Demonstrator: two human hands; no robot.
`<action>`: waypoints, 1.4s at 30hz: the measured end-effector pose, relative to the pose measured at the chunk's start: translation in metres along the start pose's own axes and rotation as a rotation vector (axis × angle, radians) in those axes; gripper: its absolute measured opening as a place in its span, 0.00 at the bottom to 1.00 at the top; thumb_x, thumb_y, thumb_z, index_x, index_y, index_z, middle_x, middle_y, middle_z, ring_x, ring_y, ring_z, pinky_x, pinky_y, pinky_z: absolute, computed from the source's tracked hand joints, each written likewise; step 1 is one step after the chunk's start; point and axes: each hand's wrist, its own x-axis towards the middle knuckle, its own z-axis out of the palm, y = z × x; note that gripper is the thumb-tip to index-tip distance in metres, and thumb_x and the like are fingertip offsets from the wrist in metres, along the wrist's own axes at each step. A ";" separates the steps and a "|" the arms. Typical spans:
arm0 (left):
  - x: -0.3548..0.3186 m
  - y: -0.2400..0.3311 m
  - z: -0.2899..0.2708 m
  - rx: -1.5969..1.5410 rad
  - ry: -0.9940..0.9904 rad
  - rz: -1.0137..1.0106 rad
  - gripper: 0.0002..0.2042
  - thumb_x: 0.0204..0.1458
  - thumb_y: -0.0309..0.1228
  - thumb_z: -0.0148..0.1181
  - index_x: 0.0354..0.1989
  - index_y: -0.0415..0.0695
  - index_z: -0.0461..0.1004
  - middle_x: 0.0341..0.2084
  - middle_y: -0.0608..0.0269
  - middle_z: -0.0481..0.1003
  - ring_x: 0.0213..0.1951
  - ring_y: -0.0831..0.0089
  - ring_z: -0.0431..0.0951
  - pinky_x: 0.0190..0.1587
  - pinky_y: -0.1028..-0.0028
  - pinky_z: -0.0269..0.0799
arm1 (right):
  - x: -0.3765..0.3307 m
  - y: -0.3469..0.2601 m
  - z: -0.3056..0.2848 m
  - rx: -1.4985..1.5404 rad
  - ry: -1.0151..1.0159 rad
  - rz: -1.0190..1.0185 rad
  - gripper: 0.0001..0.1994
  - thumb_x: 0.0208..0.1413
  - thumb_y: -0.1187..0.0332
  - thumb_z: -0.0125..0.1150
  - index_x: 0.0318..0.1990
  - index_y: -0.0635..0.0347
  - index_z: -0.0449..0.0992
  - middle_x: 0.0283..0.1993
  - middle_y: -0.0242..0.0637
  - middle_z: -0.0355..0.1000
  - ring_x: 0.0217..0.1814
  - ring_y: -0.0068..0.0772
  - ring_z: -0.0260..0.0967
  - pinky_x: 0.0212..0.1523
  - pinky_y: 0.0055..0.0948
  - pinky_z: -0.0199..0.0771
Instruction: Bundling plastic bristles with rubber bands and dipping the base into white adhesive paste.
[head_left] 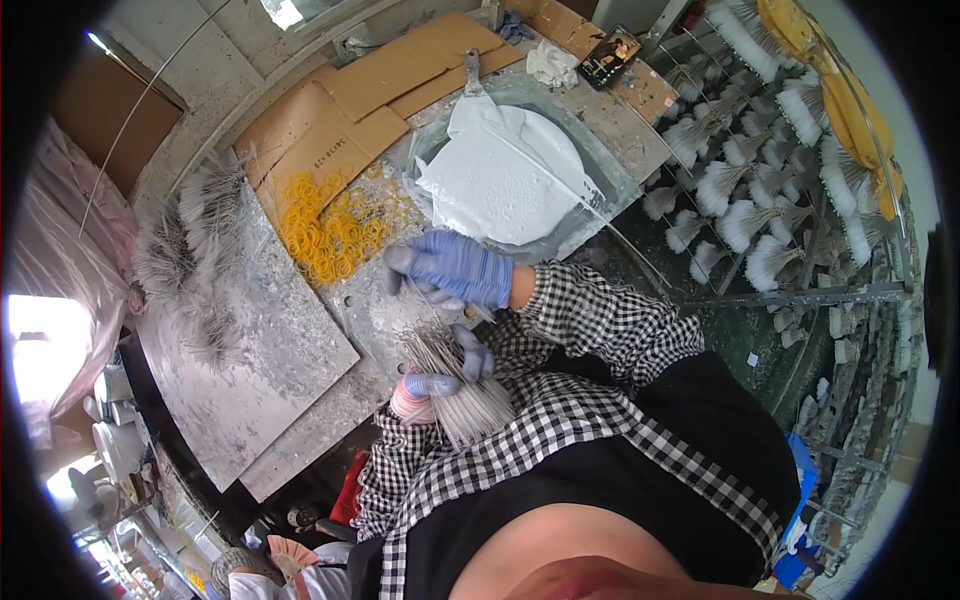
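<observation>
A bundle of thin, pale grey stalks (468,408) is held upright close to my body, its top ends splayed. My left hand (440,383), in a pink and blue-grey glove, closes around it, with fingers showing on both sides. Just above the bundle is my right hand (462,270), in a blue striped glove. Its fingers point left and are half bent and smeared; whether anything is between them I cannot make out. Beyond its fingertips lies a heap of yellow rubber bands (335,225) on the table.
White paste (500,170) covers a board, with a scraper (473,75) at its far edge. Cardboard sheets (390,75) lie behind. Loose fine stalks (190,245) pile at the left. White-tipped fanned bundles (745,215) fill a rack at the right. A phone (609,57) stands at the back.
</observation>
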 end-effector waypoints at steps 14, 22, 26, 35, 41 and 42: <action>0.000 0.019 0.001 0.024 0.352 0.082 0.38 0.39 0.27 0.68 0.65 0.41 0.65 0.61 0.52 0.70 0.63 0.52 0.69 0.69 0.51 0.62 | 0.001 0.068 0.034 -0.978 0.539 -0.594 0.14 0.64 0.60 0.55 0.44 0.64 0.77 0.39 0.48 0.74 0.43 0.49 0.74 0.47 0.45 0.74; 0.005 0.007 -0.008 0.043 0.418 0.031 0.29 0.50 0.31 0.63 0.62 0.36 0.67 0.54 0.50 0.75 0.56 0.56 0.76 0.61 0.56 0.72 | 0.008 0.045 0.001 -1.167 0.241 -0.302 0.13 0.61 0.61 0.57 0.43 0.60 0.75 0.41 0.46 0.72 0.47 0.51 0.72 0.49 0.45 0.72; 0.016 0.027 0.009 -0.029 0.335 -0.009 0.19 0.50 0.29 0.62 0.51 0.41 0.72 0.40 0.60 0.78 0.46 0.62 0.78 0.52 0.60 0.76 | 0.011 0.036 -0.023 -1.420 0.010 -0.637 0.14 0.56 0.68 0.61 0.50 0.59 0.74 0.52 0.49 0.70 0.50 0.51 0.74 0.49 0.43 0.78; 0.027 0.046 -0.020 0.058 0.627 0.314 0.11 0.49 0.21 0.62 0.42 0.35 0.77 0.36 0.51 0.80 0.40 0.63 0.81 0.45 0.65 0.81 | -0.042 0.013 0.044 -0.973 0.147 -0.830 0.14 0.48 0.65 0.72 0.43 0.58 0.80 0.37 0.36 0.75 0.40 0.37 0.72 0.47 0.35 0.72; 0.036 0.041 0.002 0.243 0.776 0.549 0.14 0.46 0.21 0.65 0.43 0.36 0.76 0.36 0.53 0.80 0.36 0.62 0.82 0.41 0.65 0.81 | -0.033 0.046 0.054 -1.180 0.168 -1.030 0.10 0.47 0.66 0.71 0.37 0.56 0.81 0.33 0.32 0.75 0.36 0.38 0.72 0.43 0.39 0.69; 0.035 0.042 0.003 0.256 0.763 0.553 0.18 0.46 0.22 0.65 0.47 0.38 0.73 0.37 0.54 0.79 0.39 0.61 0.81 0.47 0.64 0.80 | -0.040 0.042 0.057 -1.217 0.104 -1.064 0.10 0.50 0.68 0.69 0.39 0.57 0.81 0.32 0.32 0.75 0.35 0.38 0.72 0.42 0.41 0.69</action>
